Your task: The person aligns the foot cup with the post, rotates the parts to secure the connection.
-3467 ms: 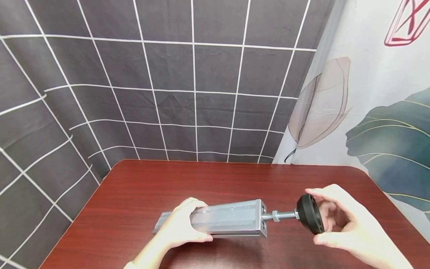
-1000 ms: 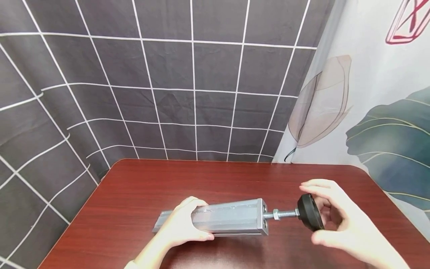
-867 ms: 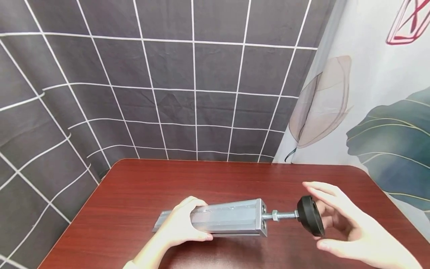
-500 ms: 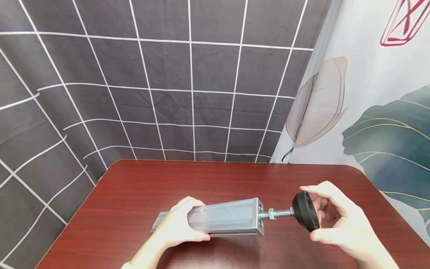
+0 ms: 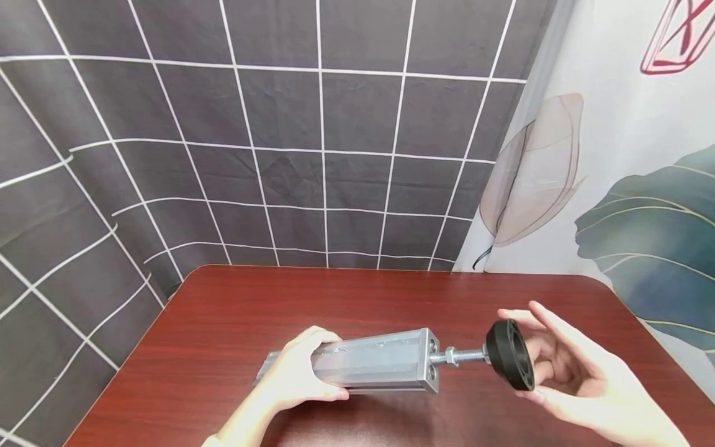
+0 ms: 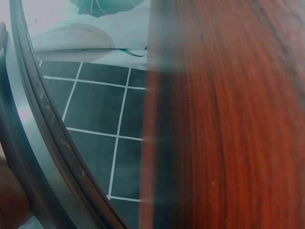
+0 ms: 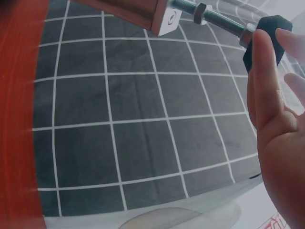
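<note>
1. Head view: black foot (image 5: 507,355) caps a threaded rod (image 5: 470,356), between nine and ten o'clock of the nearer right hand (image 5: 578,375).
2. Rod and silver profile (image 5: 371,361) share one long axis, roughly nine to three.
3. Right thumb and fingers lightly pinch the foot's rim; left hand (image 5: 304,369) clasps the profile, reaching from seven.
</note>
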`<state>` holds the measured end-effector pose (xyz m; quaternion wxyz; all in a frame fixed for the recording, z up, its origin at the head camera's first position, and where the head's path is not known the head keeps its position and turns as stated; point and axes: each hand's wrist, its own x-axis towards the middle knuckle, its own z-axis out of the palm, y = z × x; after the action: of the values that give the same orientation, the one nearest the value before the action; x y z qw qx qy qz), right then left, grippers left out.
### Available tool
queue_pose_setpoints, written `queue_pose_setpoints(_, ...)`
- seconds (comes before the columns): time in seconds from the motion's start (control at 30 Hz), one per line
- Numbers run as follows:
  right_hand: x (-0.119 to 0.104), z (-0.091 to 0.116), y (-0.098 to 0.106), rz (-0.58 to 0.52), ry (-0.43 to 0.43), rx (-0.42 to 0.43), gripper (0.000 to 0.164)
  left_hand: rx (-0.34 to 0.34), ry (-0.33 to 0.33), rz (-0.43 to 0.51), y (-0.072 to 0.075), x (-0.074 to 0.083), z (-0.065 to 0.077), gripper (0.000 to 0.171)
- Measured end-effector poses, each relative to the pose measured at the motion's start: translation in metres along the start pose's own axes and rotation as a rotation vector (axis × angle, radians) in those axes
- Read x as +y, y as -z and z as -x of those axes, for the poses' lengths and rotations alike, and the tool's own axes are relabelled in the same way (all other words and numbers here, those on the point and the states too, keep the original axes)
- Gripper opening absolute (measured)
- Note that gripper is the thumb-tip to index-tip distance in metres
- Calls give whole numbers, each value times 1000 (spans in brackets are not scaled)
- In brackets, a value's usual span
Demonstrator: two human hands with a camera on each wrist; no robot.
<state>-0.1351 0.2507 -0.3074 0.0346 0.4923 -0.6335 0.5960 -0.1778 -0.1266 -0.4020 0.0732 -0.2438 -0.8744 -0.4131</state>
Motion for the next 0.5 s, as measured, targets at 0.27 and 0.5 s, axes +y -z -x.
queue_pose_setpoints(0.27, 10, -3, -6, 250, -78, 280, 84, 5, 4, -8, -2, 2, 0, 60)
queue_pose_setpoints(0.5, 5, -4, -4, 165, -82, 190, 82, 8, -11, -21, -5, 3, -2, 59)
